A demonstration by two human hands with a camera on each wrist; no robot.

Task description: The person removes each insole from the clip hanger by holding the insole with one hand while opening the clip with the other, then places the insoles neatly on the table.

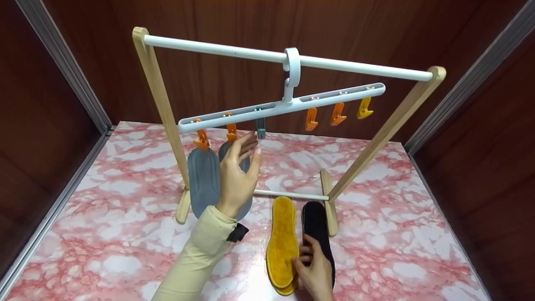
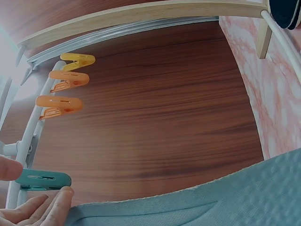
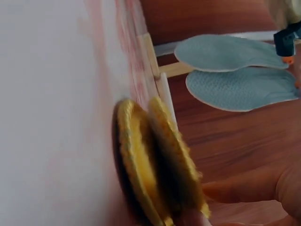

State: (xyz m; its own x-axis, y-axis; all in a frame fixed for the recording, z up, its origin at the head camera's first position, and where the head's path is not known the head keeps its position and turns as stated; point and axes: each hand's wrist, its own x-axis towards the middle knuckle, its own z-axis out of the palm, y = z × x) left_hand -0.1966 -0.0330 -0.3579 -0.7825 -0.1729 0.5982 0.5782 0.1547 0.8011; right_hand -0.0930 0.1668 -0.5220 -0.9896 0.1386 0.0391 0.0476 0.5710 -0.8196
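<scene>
My left hand [image 1: 239, 167] is raised beside the hanger's dark green clip [image 1: 261, 127], its fingers fairly straight. In the left wrist view, a fingertip lies at the edge of this green clip [image 2: 44, 179], with the thumb on its other side; contact is hard to tell. Two grey-blue insoles [image 1: 203, 179] hang from orange clips [image 1: 202, 140], the second partly behind my left hand. On the table, my right hand [image 1: 314, 267] pinches the edge of the upper yellow insole [image 1: 283, 238]. The right wrist view shows this yellow insole [image 3: 176, 150] lifted apart from the lower one [image 3: 138, 155].
A white clip hanger [image 1: 288, 104] hangs from the rack's white bar [image 1: 355, 67]. Two orange clips and a yellow clip [image 1: 365, 108] hold nothing on its right half. Black insoles [image 1: 315, 221] lie right of the yellow ones. Brown panels [image 1: 234, 19] surround the marbled table [image 1: 121, 200].
</scene>
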